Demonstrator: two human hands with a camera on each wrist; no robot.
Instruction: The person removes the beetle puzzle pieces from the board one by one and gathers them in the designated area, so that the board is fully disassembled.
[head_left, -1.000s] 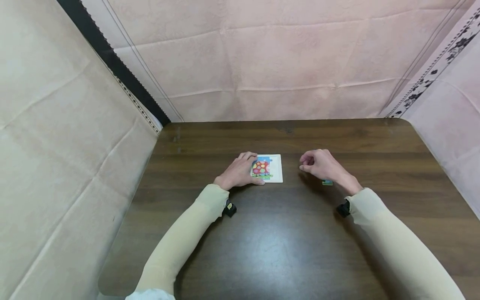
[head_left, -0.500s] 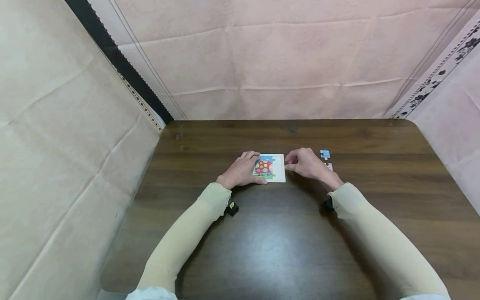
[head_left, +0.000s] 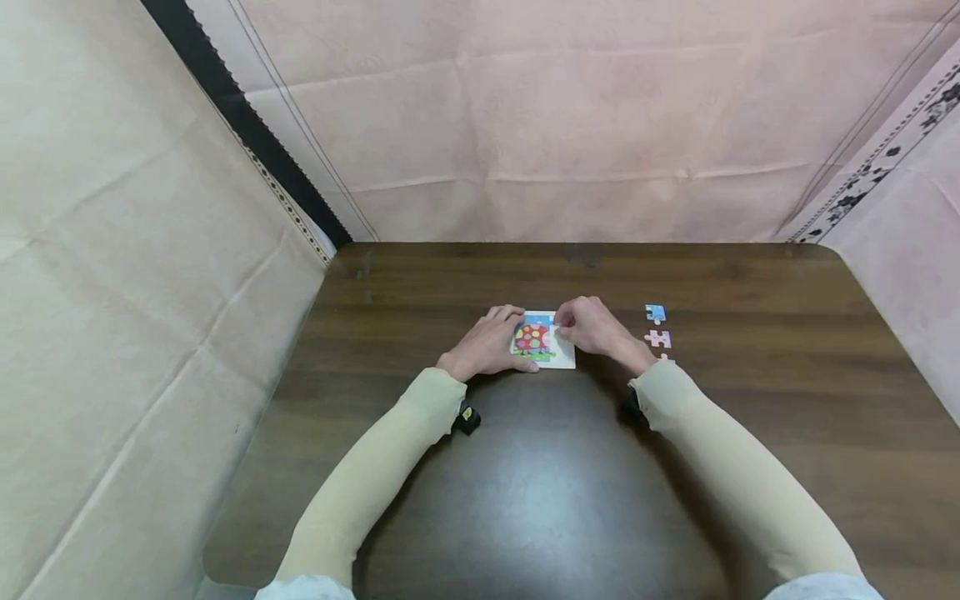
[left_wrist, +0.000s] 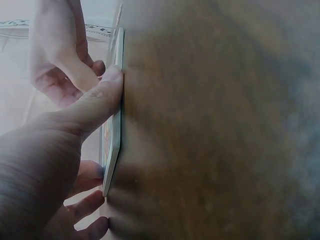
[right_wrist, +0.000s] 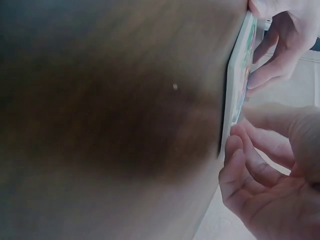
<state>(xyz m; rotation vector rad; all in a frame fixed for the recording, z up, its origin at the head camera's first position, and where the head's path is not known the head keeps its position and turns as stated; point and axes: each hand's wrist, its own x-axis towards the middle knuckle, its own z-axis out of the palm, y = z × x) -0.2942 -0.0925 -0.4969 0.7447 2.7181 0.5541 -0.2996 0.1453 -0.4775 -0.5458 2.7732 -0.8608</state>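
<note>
A small white-framed jigsaw puzzle board (head_left: 566,358) lies on the brown table, with a red, yellow-spotted shape, blue sky and green ground filling its left part. My left hand (head_left: 491,343) holds the board's left side, thumb at the near edge and fingers at the far edge. Above the board's right part, my right hand (head_left: 596,327) pinches a small puzzle piece between thumb and index finger; the fingers hide most of it. In the right wrist view, those fingertips (right_wrist: 235,145) are at the board's surface.
To the right of my right hand lie a blue puzzle piece (head_left: 656,313), a pinkish piece (head_left: 658,338) and another piece partly hidden by the wrist. Wood-grain table (head_left: 420,283) surrounds the board. Pale cloth (head_left: 600,125) hangs behind the table and at both sides.
My right hand has moved left from beside the loose pieces to over the board's right part, uncovering the pieces. The left hand stays on the board; the view has shifted slightly.
</note>
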